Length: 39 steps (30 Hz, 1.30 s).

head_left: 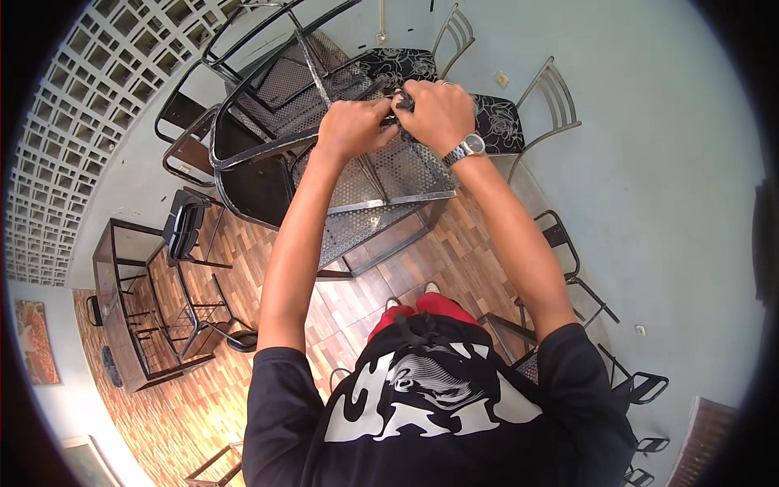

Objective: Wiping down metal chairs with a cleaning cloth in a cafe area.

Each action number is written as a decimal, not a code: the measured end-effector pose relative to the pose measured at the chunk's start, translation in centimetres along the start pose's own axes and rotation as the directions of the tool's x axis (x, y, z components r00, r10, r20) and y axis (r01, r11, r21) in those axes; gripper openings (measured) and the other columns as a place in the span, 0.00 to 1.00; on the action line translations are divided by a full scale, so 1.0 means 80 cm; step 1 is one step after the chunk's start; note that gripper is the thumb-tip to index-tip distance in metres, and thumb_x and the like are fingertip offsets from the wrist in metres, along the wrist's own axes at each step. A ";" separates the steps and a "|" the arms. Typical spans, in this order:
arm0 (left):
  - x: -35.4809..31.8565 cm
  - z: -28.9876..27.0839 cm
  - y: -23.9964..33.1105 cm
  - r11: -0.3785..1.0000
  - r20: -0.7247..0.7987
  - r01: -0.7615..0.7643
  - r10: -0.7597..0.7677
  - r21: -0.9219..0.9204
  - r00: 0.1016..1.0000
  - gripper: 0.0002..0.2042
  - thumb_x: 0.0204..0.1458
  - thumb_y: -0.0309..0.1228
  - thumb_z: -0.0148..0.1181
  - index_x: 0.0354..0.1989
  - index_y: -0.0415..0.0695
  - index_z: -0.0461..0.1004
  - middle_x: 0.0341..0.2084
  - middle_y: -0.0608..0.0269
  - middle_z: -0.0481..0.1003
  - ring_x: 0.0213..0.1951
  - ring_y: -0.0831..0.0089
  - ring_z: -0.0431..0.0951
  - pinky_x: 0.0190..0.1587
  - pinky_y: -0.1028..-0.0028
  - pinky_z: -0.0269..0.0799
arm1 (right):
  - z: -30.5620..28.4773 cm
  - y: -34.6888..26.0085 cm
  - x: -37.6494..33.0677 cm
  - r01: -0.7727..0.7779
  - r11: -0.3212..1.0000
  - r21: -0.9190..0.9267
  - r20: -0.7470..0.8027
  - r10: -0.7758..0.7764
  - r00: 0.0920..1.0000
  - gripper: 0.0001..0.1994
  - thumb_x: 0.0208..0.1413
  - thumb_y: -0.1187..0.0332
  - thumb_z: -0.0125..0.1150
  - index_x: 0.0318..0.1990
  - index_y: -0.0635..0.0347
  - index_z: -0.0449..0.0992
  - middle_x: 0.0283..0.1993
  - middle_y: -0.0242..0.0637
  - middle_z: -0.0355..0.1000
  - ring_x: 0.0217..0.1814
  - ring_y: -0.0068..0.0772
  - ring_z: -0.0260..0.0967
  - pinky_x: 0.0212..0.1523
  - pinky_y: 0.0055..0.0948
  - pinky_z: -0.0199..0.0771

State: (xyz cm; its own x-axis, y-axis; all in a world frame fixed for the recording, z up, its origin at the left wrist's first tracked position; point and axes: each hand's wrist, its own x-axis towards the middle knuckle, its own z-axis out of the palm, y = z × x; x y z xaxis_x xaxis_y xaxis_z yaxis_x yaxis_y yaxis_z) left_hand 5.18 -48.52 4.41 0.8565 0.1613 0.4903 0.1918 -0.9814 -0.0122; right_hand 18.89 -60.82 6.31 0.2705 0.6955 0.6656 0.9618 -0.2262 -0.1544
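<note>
A black metal-framed chair [261,154] with worn paint lies tipped on a perforated metal table [349,235]. One of its scuffed tubes runs in under my left hand [355,128], whose fingers are curled closed around that part of the frame. Close beside it, my right hand [438,114], with a watch [472,144] on the wrist, is closed on a small dark piece [405,101] at the tube's end. My fingers hide most of that piece, so its kind does not show. Both arms are stretched forward, hands nearly touching.
Chairs with black-and-white patterned seats [497,123] stand against the pale wall beyond the table. A dark-framed table [130,276] and a stool [241,339] are at the left on the wood-patterned floor [243,264]. More metal chair frames [560,243] line the right wall.
</note>
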 end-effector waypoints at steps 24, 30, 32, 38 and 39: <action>-0.028 0.010 0.004 0.996 -0.424 -0.046 0.009 -0.078 0.906 0.13 0.50 0.39 0.68 0.37 0.43 0.82 0.25 0.65 0.78 0.31 0.64 0.73 0.40 0.66 0.70 | 0.000 0.041 -0.019 0.108 0.994 -0.006 -0.122 -0.108 0.987 0.14 0.56 0.51 0.59 0.29 0.50 0.77 0.27 0.33 0.77 0.28 0.43 0.76 0.29 0.42 0.75; -0.027 0.004 0.002 0.990 -0.390 -0.047 -0.010 -0.137 0.921 0.14 0.50 0.40 0.68 0.37 0.42 0.83 0.27 0.64 0.80 0.31 0.64 0.73 0.41 0.66 0.69 | -0.035 0.047 0.021 -0.197 0.968 0.152 -0.217 0.227 0.949 0.18 0.58 0.50 0.58 0.28 0.54 0.81 0.21 0.46 0.74 0.27 0.57 0.74 0.26 0.48 0.73; -0.027 0.005 0.002 0.986 -0.364 -0.051 -0.010 -0.157 0.931 0.14 0.51 0.40 0.67 0.38 0.42 0.83 0.28 0.64 0.81 0.32 0.64 0.74 0.42 0.66 0.69 | -0.046 0.043 0.035 -0.128 0.951 0.281 -0.362 0.229 0.904 0.16 0.58 0.53 0.59 0.29 0.56 0.81 0.23 0.47 0.75 0.28 0.56 0.74 0.27 0.46 0.73; -0.026 0.006 -0.003 0.980 -0.331 -0.072 0.007 -0.183 0.944 0.15 0.49 0.38 0.67 0.41 0.42 0.82 0.30 0.63 0.81 0.34 0.64 0.74 0.44 0.65 0.68 | 0.003 0.021 -0.005 0.101 0.995 0.009 0.043 -0.102 0.994 0.12 0.57 0.55 0.58 0.33 0.51 0.79 0.34 0.35 0.79 0.34 0.46 0.77 0.33 0.43 0.77; -0.027 0.004 -0.006 0.981 -0.310 -0.062 0.001 -0.186 0.951 0.15 0.50 0.38 0.67 0.42 0.43 0.82 0.31 0.63 0.81 0.34 0.63 0.74 0.44 0.65 0.68 | 0.010 0.024 -0.011 0.117 0.993 0.012 -0.007 -0.117 0.993 0.11 0.56 0.55 0.59 0.32 0.50 0.79 0.33 0.34 0.79 0.34 0.45 0.77 0.33 0.43 0.77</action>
State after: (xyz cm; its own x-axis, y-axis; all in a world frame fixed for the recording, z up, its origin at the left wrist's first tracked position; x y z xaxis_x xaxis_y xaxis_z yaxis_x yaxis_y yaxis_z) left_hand 3.37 -48.39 3.06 0.6660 0.1199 0.7363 0.0464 -0.9918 0.1195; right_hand 20.48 -61.36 4.85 0.1562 0.7125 0.6840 0.9872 -0.1355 -0.0844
